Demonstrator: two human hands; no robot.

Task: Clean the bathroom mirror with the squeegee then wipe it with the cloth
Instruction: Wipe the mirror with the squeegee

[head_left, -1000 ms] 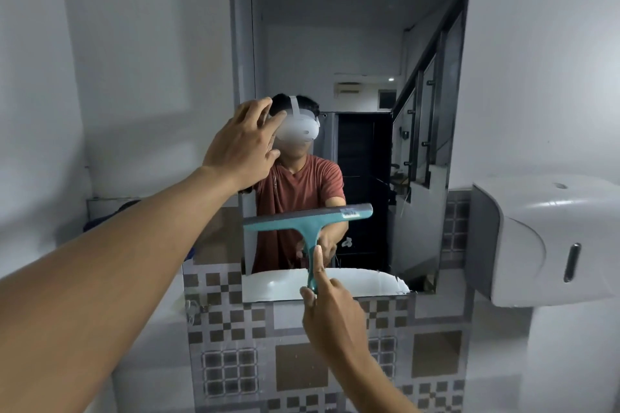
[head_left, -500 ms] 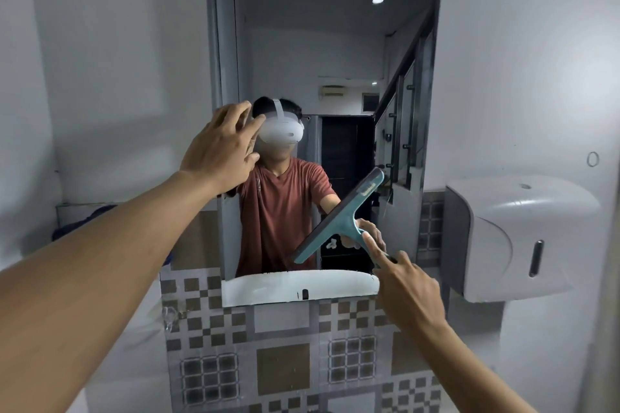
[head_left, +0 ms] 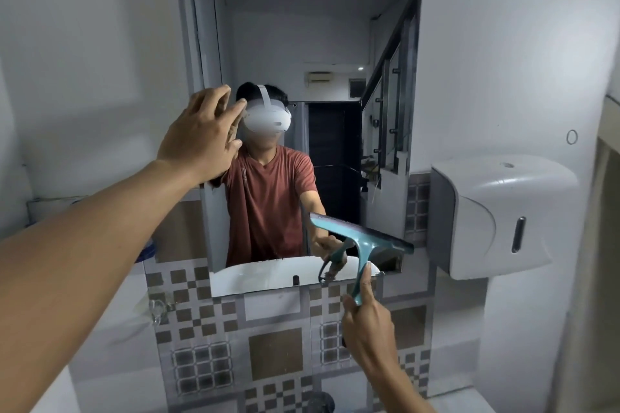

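Half done at most: right hand (head_left: pixel 365 329) grips the squeegee (head_left: pixel 360 240) low on the mirror (head_left: pixel 302 27); left hand (head_left: pixel 201 141) spread, seemingly bracing; no cloth visible.

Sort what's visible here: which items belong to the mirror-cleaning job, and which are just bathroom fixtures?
Belongs to the job:
- mirror, on the wall
- teal squeegee, blade at the mirror's lower right
- right hand, gripping the squeegee handle
- left hand, open, at the mirror's left edge

Just there:
- white paper dispenser
- patterned wall tiles

No cloth in view.
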